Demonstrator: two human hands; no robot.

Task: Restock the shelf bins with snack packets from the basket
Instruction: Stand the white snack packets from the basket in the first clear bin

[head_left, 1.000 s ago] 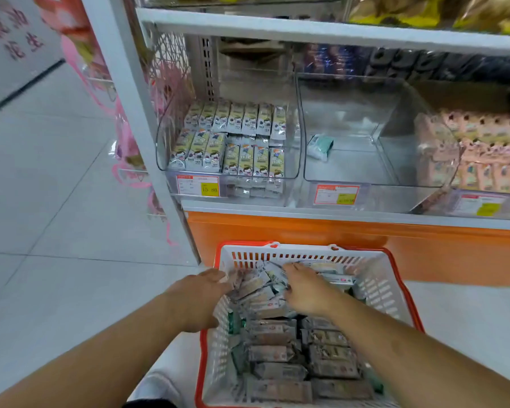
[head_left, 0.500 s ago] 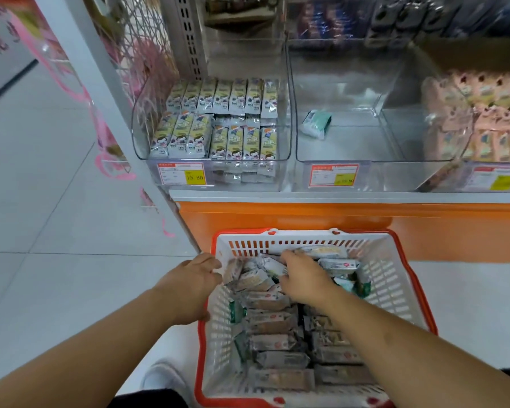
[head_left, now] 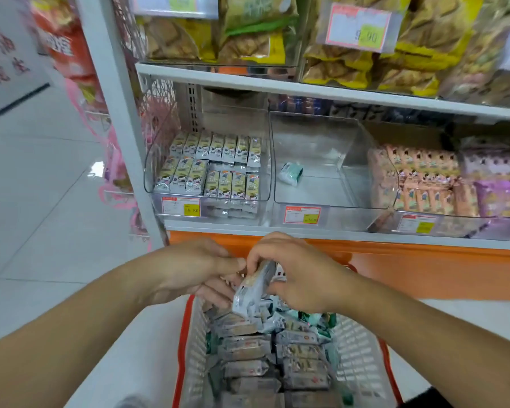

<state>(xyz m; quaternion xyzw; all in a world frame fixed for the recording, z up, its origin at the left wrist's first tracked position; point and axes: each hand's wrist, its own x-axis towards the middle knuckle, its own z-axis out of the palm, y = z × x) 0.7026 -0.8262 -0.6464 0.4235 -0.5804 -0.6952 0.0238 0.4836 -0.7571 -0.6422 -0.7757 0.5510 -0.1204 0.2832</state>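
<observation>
A white basket with an orange rim (head_left: 362,357) sits on the floor below the shelf, full of grey snack packets (head_left: 245,348). Above its far end, my left hand (head_left: 195,272) and my right hand (head_left: 295,275) together hold a small bunch of grey snack packets (head_left: 255,290) lifted out of the pile. On the shelf, the left clear bin (head_left: 206,178) holds rows of upright packets. The middle clear bin (head_left: 321,172) holds just one green-and-white packet (head_left: 290,173).
A bin of pink and orange packets (head_left: 424,184) stands at the right of the shelf. Yellow snack bags (head_left: 351,54) fill the shelf above. A white shelf post (head_left: 121,122) rises at the left, with pink mesh items hanging beside it. An orange base panel (head_left: 424,269) runs under the shelf.
Both hands have risen from the basket's pile with a bunch of packets between them. The camera has tilted up, so the upper shelf shows.
</observation>
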